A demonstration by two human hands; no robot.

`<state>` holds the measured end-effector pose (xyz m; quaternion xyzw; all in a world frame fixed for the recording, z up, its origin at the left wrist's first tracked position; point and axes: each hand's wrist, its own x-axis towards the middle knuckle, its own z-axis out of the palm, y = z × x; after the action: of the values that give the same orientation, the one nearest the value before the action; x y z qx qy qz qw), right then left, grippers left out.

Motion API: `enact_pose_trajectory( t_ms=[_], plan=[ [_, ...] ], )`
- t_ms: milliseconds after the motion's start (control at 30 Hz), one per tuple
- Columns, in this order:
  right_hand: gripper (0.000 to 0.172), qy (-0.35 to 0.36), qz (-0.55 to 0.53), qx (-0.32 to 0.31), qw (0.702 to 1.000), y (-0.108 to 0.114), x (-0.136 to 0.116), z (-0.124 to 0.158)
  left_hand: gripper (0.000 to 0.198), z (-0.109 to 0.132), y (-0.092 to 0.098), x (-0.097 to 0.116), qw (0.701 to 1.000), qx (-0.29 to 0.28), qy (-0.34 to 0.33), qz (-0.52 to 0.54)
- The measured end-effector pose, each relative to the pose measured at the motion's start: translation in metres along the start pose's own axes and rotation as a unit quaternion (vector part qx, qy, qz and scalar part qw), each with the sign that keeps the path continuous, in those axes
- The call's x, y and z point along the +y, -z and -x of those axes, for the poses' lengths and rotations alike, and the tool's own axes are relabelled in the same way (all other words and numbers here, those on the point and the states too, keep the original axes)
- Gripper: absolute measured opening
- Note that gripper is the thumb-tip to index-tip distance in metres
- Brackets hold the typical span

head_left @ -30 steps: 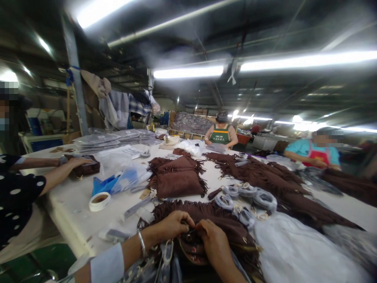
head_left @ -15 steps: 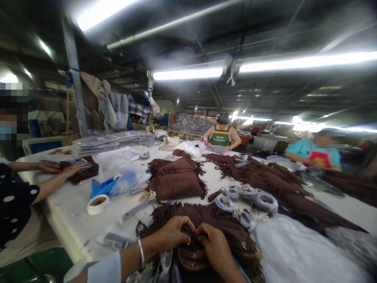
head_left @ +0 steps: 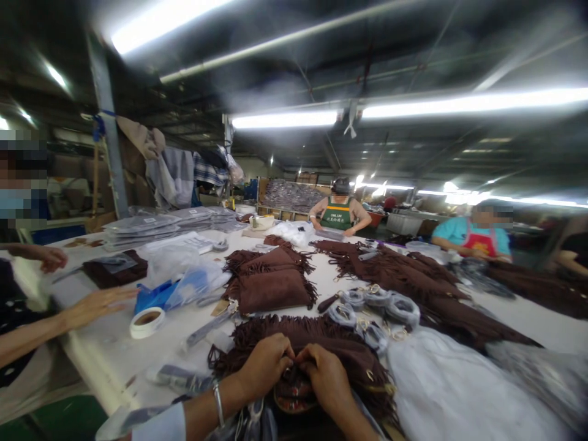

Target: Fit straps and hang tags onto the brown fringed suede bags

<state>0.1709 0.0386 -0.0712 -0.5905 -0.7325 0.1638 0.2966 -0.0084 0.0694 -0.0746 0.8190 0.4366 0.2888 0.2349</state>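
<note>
A brown fringed bag (head_left: 342,340) lies in front of me at the table's near edge. Part of its opening shows a patterned reddish inside below my fingers. My left hand (head_left: 264,367), with a silver bangle at the wrist, is closed in a pinch on a dark edge of the bag. Close beside it, my right hand (head_left: 328,376) pinches the same edge. The fingertips nearly meet, and they hide the exact spot they grip. Just beyond the bag lie coiled grey-wrapped straps (head_left: 402,309) with gold clasps.
More brown fringed bags (head_left: 273,291) lie stacked ahead, others to the right. White plastic sheeting (head_left: 459,392) covers the right side. A tape roll (head_left: 147,323) and blue plastic (head_left: 156,297) sit at left, near a co-worker's outstretched hand (head_left: 98,306). Two people work across the table.
My hands keep their pinch on the bag with only slight movement. The co-worker at left has taken both hands off a brown piece, one now reaching toward the blue plastic.
</note>
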Motion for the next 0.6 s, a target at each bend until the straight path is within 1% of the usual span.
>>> enact_pose_trajectory(
  t_ms=[100, 200, 267, 333, 400, 467, 533, 600],
  plan=[
    [0.026, 0.017, 0.042, 0.026, 0.999, 0.003, -0.014, 0.008, 0.012, 0.004, 0.0, 0.004, 1.0, 0.018, -0.018, 0.014],
    [0.025, 0.037, 0.094, 0.056, 0.993, 0.003, -0.025, 0.017, 0.011, 0.007, 0.002, 0.007, 0.994, 0.033, -0.056, 0.086],
    [0.023, 0.07, 0.143, 0.076, 0.984, 0.003, -0.024, 0.022, 0.008, 0.008, 0.005, 0.008, 0.986, 0.022, -0.076, 0.146],
    [0.024, 0.101, 0.175, 0.086, 0.976, 0.006, -0.016, 0.029, 0.008, 0.009, 0.008, 0.008, 0.978, 0.001, -0.082, 0.191],
    [0.027, 0.097, 0.148, 0.083, 0.981, 0.016, -0.005, 0.036, 0.013, 0.008, 0.01, 0.006, 0.972, -0.019, -0.076, 0.222],
    [0.025, 0.068, 0.078, 0.07, 0.992, 0.033, 0.002, 0.043, 0.02, 0.004, 0.011, 0.0, 0.964, -0.035, -0.061, 0.258],
    [0.017, 0.031, 0.011, 0.071, 0.997, 0.052, 0.002, 0.048, 0.028, -0.002, 0.013, -0.007, 0.95, -0.06, -0.043, 0.303],
    [0.012, 0.003, -0.045, 0.07, 0.997, 0.065, -0.006, 0.048, 0.036, -0.008, 0.017, -0.009, 0.936, -0.097, -0.026, 0.339]
  ],
)
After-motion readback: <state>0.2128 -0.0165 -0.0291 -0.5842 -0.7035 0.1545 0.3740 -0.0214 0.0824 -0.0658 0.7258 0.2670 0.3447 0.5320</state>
